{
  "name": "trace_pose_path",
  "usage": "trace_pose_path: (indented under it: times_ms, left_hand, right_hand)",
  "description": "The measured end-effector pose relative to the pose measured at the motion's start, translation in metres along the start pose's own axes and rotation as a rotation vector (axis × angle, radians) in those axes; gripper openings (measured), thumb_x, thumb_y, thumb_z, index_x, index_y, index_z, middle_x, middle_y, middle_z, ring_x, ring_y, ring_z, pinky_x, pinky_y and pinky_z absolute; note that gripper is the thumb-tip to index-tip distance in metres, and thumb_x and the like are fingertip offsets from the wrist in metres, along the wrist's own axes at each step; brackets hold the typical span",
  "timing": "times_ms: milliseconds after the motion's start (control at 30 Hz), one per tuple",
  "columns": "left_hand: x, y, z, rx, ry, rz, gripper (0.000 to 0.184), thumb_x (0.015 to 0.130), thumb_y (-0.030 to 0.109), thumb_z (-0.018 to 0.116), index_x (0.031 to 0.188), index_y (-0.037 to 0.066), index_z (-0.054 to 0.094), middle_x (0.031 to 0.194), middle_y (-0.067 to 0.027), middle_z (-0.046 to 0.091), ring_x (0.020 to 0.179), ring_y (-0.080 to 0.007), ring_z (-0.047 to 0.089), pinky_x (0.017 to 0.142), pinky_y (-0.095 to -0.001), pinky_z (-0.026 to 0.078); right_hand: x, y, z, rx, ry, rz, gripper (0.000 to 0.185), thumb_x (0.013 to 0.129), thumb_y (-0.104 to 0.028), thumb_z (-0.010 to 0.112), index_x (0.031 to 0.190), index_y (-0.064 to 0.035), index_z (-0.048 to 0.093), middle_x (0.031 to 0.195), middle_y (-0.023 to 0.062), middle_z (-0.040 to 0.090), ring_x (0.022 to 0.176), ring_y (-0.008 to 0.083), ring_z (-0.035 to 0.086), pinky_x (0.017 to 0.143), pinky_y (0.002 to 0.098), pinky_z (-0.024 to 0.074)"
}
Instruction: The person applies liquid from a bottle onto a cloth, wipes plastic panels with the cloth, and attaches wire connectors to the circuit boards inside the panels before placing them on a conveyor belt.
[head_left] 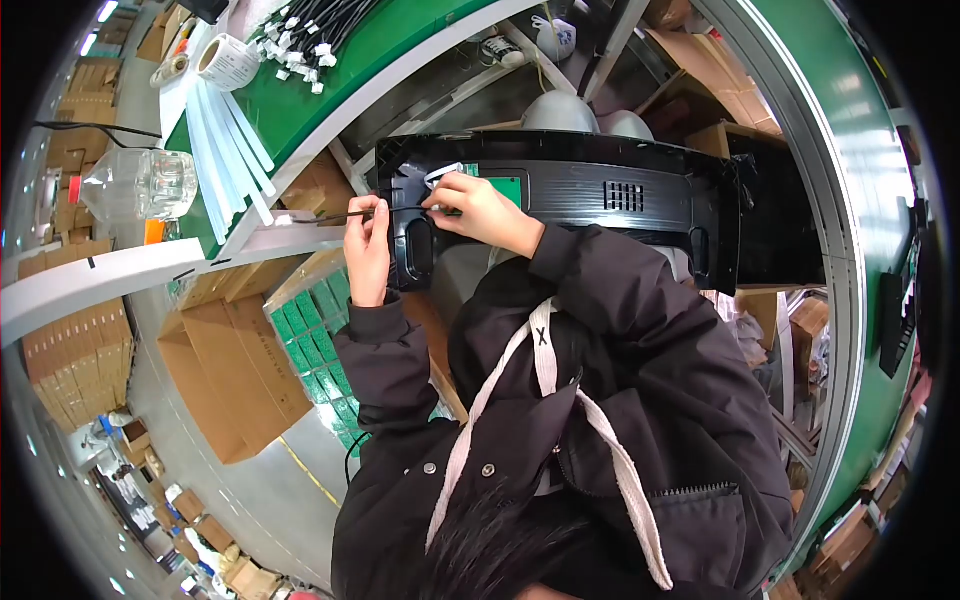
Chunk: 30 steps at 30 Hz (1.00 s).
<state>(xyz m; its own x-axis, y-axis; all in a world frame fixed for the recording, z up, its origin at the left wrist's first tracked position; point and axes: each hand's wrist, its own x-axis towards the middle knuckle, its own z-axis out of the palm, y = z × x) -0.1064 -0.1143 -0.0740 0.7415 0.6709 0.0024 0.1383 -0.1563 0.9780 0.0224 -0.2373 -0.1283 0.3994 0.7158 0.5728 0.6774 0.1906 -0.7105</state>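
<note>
A black plastic housing [570,190], like the back cover of a screen, lies across the lap with a vent grille in it. A green circuit board [511,187] shows near its left end. My left hand [368,252] is closed in a pinch on a thin black cable [405,208] just off the housing's left edge. My right hand [488,212] reaches over the left end of the housing, its fingertips closed on the same cable. A small white strip [443,174] is beside the right fingers; whether they touch it I cannot tell.
On the green bench [330,85] at upper left are cables with white connectors [300,60], a label roll [226,62], pale strips [222,150] and a plastic bottle [140,185]. A cardboard box [235,375] stands on the floor at left. A metal-edged green bench [850,300] curves along the right.
</note>
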Motion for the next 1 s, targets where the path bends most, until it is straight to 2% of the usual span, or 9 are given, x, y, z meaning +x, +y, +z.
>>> trace_pose_path:
  times_ms: [200,333,367,500,600,667,733,900,1000]
  left_hand:
    - [0.005,0.011,-0.005,0.212,-0.115,0.056,0.010,0.091,0.015,0.051,0.094,0.006,0.049,0.078,0.0043,0.047,0.065,-0.0028,0.039,0.058,-0.0187,0.034]
    - [-0.012,0.034,-0.008,0.113,-0.209,-0.069,0.027,0.092,0.013,0.047,0.119,0.010,0.045,0.089,0.0032,0.043,0.079,-0.0048,0.037,0.072,-0.0183,0.031]
    - [-0.016,0.032,-0.012,0.133,-0.230,-0.078,0.045,0.093,0.012,0.046,0.135,0.014,0.032,0.094,0.0011,0.045,0.081,-0.0061,0.040,0.077,-0.0209,0.034]
    - [-0.041,0.028,-0.022,-0.273,-0.244,-0.371,0.060,0.091,0.010,0.047,0.141,0.020,0.016,0.102,-0.0012,0.049,0.087,-0.0063,0.046,0.078,-0.0218,0.037]
    - [-0.047,0.020,-0.018,-0.219,-0.283,-0.352,0.061,0.090,0.008,0.049,0.141,0.020,0.017,0.110,-0.0032,0.050,0.089,-0.0062,0.047,0.078,-0.0214,0.038]
    - [-0.044,0.005,-0.009,-0.263,-0.283,-0.329,0.057,0.090,0.011,0.051,0.138,0.010,0.021,0.122,-0.0058,0.046,0.101,-0.0121,0.048,0.090,-0.0256,0.035]
    - [-0.041,-0.006,0.006,-0.064,-0.193,-0.155,0.054,0.089,0.009,0.052,0.134,0.004,0.023,0.116,-0.0104,0.050,0.105,-0.0128,0.048,0.091,-0.0278,0.037]
    - [-0.036,-0.019,0.018,-0.055,-0.031,-0.080,0.052,0.082,0.001,0.059,0.128,0.002,0.034,0.097,-0.0072,0.059,0.083,-0.0154,0.059,0.074,-0.0270,0.047]
    - [-0.033,-0.027,0.017,0.283,-0.008,0.007,0.054,0.078,0.001,0.061,0.127,0.004,0.037,0.094,-0.0091,0.061,0.083,-0.0154,0.059,0.073,-0.0285,0.047]
  right_hand:
    - [0.001,0.005,-0.001,0.050,-0.039,0.014,0.013,0.068,-0.006,0.069,0.074,-0.0005,0.059,0.075,0.0074,0.054,0.066,0.0233,0.056,0.059,0.0316,0.0474]
    - [-0.004,-0.004,0.000,0.180,-0.102,0.058,0.015,0.064,-0.007,0.069,0.073,0.0001,0.059,0.075,0.0079,0.053,0.066,0.0228,0.057,0.060,0.0318,0.0474]
    - [-0.006,-0.004,0.003,0.198,-0.107,0.046,0.015,0.064,-0.007,0.069,0.073,0.0000,0.060,0.075,0.0077,0.053,0.067,0.0227,0.057,0.060,0.0317,0.0474]
    - [-0.012,0.000,0.011,0.219,-0.132,0.019,0.015,0.064,-0.007,0.069,0.072,-0.0007,0.059,0.076,0.0070,0.053,0.066,0.0227,0.057,0.060,0.0323,0.0476]
    - [-0.014,-0.002,0.010,0.217,-0.171,0.015,0.015,0.062,-0.006,0.069,0.069,-0.0011,0.056,0.076,0.0072,0.051,0.066,0.0238,0.056,0.061,0.0336,0.0470]
    - [-0.015,-0.004,0.009,0.188,-0.173,-0.031,0.016,0.061,-0.005,0.068,0.067,-0.0015,0.054,0.075,0.0076,0.050,0.067,0.0250,0.055,0.061,0.0347,0.0464]
    - [-0.017,-0.003,0.007,0.126,-0.151,-0.115,0.016,0.060,-0.005,0.067,0.066,-0.0018,0.052,0.074,0.0081,0.048,0.069,0.0264,0.054,0.062,0.0357,0.0457]
    - [-0.021,-0.001,-0.001,0.054,-0.199,-0.093,0.018,0.060,-0.004,0.067,0.070,-0.0032,0.052,0.076,0.0071,0.046,0.073,0.0266,0.053,0.066,0.0354,0.0455]
    - [-0.023,0.003,0.004,0.036,-0.220,-0.122,0.018,0.059,-0.005,0.066,0.069,-0.0029,0.052,0.076,0.0076,0.046,0.076,0.0273,0.053,0.067,0.0358,0.0454]
